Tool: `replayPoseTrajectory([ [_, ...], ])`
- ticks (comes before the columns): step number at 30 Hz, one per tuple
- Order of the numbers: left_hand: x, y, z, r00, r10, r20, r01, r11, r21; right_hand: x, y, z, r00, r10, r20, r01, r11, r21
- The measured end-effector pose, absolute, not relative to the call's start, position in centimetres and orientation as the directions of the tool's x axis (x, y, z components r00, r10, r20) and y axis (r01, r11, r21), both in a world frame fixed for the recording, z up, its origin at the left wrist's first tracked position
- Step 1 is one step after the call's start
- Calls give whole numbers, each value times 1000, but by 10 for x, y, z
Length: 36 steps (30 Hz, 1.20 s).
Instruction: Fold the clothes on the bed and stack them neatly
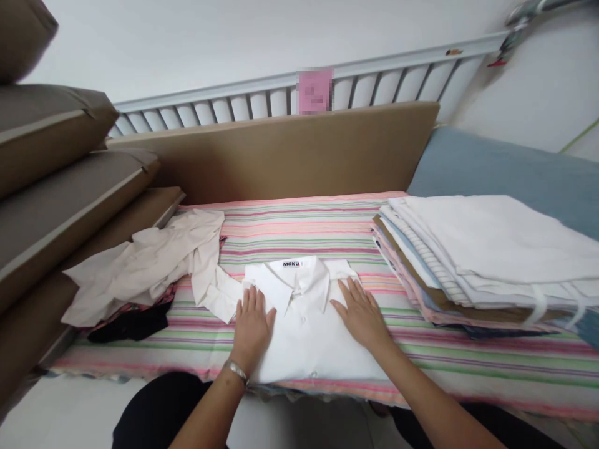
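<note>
A white collared shirt (306,340) lies folded, buttoned front up, on the striped cloth in front of me, its collar pointing away. A dark label shows inside the collar. My left hand (253,327) rests flat on the shirt's left side near the shoulder, fingers stretched out, a silver bracelet at the wrist. On the opposite side, my right hand (359,312) lies flat near the other shoulder with its fingers apart. Neither hand grips anything. Just left of the shirt is a crumpled off-white garment (159,255), its sleeve reaching close to my left fingers.
Folded clothes (505,243) are stacked on the right. Dark garments (133,323) stick out beneath the crumpled one. Large brown cushions (70,181) are piled at left. A brown board-like panel (290,156) stands behind the striped cloth (290,227), before a white radiator (206,112).
</note>
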<state>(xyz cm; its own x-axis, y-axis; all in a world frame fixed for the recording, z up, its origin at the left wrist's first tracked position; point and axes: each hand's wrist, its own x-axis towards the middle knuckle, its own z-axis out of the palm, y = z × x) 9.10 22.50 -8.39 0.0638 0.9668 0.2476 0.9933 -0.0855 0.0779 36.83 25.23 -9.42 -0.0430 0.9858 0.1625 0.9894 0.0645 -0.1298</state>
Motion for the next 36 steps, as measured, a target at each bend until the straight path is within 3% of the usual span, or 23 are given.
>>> replayPoseTrajectory([
  [6, 80, 253, -85, 53, 990, 130, 987, -72, 146, 368, 256, -95, -25, 988, 153, 992, 43, -119],
  [11, 71, 266, -80, 13, 997, 72, 864, -48, 502, 367, 261, -98, -27, 988, 150, 992, 45, -117],
  [16, 42, 228, -59, -96, 989, 111, 746, -2, 665, 379, 263, -88, -63, 995, 73, 983, 74, -170],
  [19, 27, 172, -54, -234, 966, 111, 666, 77, 742, 391, 242, -84, -117, 977, 179, 964, 155, -217],
  [23, 32, 113, -63, -327, 933, -150, 355, 269, 896, 397, 196, -93, -118, 933, 340, 960, 195, -202],
  [26, 44, 103, -73, -334, 902, -274, 217, 356, 909, 395, 176, -105, -84, 931, 354, 972, 155, -177],
  [36, 56, 118, -74, -271, 895, -355, 166, 407, 898, 402, 174, -114, -120, 895, 429, 972, 195, -134],
])
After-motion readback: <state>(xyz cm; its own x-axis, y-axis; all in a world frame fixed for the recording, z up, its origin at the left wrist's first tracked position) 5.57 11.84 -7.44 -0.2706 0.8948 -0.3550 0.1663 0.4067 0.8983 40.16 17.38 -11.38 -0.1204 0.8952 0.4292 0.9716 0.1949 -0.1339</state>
